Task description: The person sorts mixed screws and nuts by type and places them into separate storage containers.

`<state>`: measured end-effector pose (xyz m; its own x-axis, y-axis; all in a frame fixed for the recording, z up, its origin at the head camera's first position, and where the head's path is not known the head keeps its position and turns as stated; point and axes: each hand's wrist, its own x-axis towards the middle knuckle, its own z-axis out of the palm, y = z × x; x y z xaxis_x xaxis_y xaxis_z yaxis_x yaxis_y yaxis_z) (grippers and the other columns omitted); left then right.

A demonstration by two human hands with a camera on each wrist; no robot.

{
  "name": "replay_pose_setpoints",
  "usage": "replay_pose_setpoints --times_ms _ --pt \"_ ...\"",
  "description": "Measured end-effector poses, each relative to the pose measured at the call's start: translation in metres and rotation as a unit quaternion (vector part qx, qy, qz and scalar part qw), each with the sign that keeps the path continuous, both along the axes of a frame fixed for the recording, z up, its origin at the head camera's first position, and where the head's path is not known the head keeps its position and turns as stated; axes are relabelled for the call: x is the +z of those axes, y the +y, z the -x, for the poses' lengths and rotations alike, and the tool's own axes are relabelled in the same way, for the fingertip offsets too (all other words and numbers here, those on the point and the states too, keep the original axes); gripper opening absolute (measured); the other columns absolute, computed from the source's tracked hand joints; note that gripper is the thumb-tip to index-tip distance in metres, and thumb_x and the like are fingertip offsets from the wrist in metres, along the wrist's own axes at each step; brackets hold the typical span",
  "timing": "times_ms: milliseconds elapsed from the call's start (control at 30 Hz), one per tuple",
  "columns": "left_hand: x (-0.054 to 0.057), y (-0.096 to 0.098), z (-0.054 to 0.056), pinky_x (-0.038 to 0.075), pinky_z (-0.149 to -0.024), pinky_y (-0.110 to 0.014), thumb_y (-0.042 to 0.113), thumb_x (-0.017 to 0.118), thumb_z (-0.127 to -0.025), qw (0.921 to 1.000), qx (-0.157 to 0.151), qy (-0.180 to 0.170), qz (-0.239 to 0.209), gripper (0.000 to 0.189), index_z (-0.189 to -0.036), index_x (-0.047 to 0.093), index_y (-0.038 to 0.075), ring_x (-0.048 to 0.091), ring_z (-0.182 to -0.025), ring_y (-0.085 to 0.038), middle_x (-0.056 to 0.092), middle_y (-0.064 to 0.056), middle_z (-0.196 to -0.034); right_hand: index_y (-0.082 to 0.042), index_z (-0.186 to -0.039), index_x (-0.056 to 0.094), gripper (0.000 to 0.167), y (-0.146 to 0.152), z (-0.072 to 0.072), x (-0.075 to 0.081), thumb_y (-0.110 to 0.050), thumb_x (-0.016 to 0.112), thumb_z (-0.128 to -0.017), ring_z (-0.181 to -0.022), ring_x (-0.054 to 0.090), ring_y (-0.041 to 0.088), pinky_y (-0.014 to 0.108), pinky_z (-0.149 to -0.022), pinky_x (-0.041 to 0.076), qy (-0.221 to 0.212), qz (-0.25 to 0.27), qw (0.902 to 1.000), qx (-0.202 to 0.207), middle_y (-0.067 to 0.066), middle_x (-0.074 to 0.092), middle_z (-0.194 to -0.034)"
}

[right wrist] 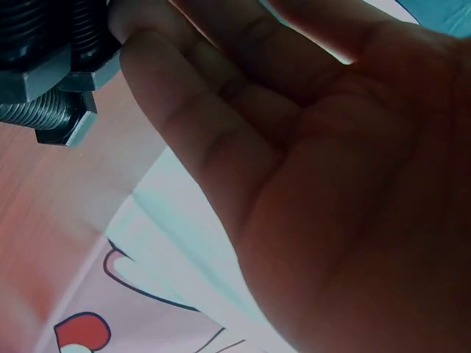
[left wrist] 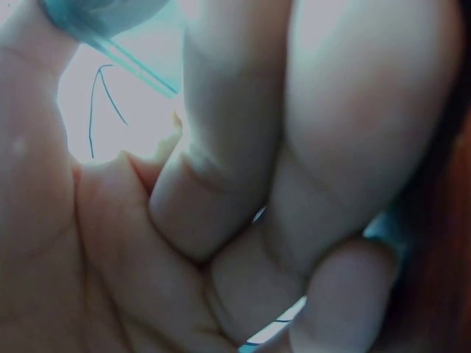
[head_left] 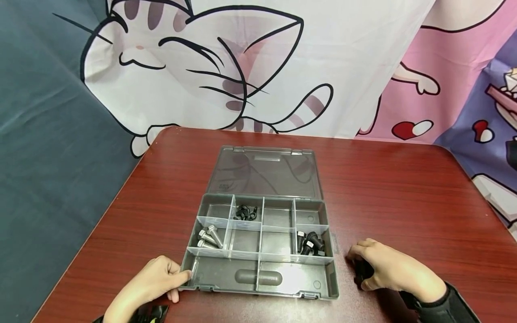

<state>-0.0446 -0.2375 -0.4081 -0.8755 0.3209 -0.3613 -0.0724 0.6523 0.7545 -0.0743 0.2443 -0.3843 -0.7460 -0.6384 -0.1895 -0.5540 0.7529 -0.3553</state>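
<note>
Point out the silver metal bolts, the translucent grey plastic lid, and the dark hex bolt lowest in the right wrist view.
Silver metal bolts [head_left: 209,238]: head view, on the middle bolt's shank.
Translucent grey plastic lid [head_left: 264,175]: head view, centre of its panel.
Dark hex bolt [right wrist: 66,121]: right wrist view, on its head.

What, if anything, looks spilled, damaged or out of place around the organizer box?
Nothing looks spilled or visibly damaged. Only oddity: the dark bolts at the right hand are outside the organizer box, while similar black bolts lie in a right-side compartment. Probably just mid-handling.
</note>
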Motion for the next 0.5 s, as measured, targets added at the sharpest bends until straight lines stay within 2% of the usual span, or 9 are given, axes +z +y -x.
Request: replay_pose_setpoints --times_ms 267,500 --pt "0.0000 -0.0003 0.0002 0.044 -0.055 -0.025 0.031 0.060 -0.085 1.0000 -0.001 -0.002 -0.005 0.041 -0.053 0.057 0.005 0.056 -0.048 -0.017 0.056 -0.001 -0.045 -0.008 -0.096 0.062 0.049 -0.0001 -0.0005 -0.0014 -0.019 0.083 -0.053 -0.089 0.054 0.023 0.038 -0.074 0.045 0.001 -0.006 1.0000 0.005 0.000 0.054 -0.096" --pt "0.0000 -0.0012 0.0000 0.046 -0.059 -0.025 0.031 0.060 -0.086 0.9999 -0.006 0.001 -0.008 0.041 -0.054 0.058 0.006 0.057 -0.047 -0.017 0.056 -0.001 -0.045 -0.013 -0.088 0.065 0.040 0.0005 0.0016 -0.0023 -0.016 0.083 -0.052 -0.083 0.054 0.015 0.033 -0.070 0.046 0.005 0.006 0.9995 0.030 -0.006 0.053 -0.089"
